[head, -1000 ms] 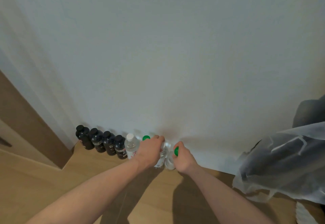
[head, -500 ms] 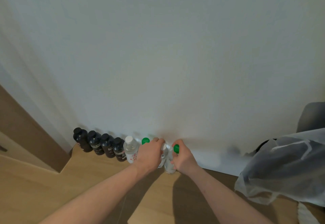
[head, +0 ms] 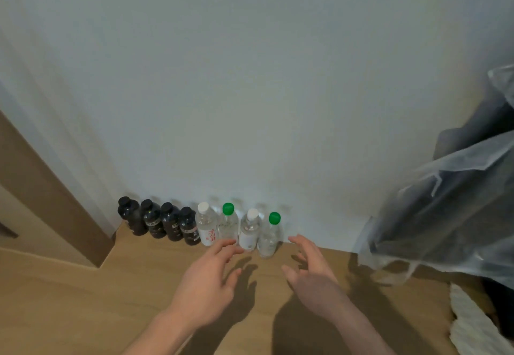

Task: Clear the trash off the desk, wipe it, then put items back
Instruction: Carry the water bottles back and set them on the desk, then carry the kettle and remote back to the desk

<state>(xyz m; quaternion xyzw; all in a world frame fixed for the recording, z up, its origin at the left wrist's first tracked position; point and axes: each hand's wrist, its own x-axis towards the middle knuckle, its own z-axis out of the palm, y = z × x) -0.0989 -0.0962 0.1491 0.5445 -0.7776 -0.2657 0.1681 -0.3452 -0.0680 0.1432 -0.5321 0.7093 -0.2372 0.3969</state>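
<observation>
A row of bottles stands upright on the wooden floor against the white wall. Several black bottles (head: 155, 222) form its left part. To their right come a clear white-capped bottle (head: 206, 226), a green-capped one (head: 228, 225), another white-capped bottle (head: 249, 232) and a second green-capped bottle (head: 269, 236). My left hand (head: 207, 282) hovers just in front of the clear bottles, fingers spread and holding nothing. My right hand (head: 311, 271) is beside the rightmost bottle, also spread and empty.
A translucent plastic bag (head: 445, 215) with dark contents hangs at the right edge. White crinkled material (head: 472, 324) lies at the lower right. A brown door frame (head: 47, 187) stands at the left. Bare wooden floor (head: 69, 299) lies below my arms.
Both hands have let go of the two rightmost clear bottles and drawn back toward me with fingers spread. The bottles now stand in the row.
</observation>
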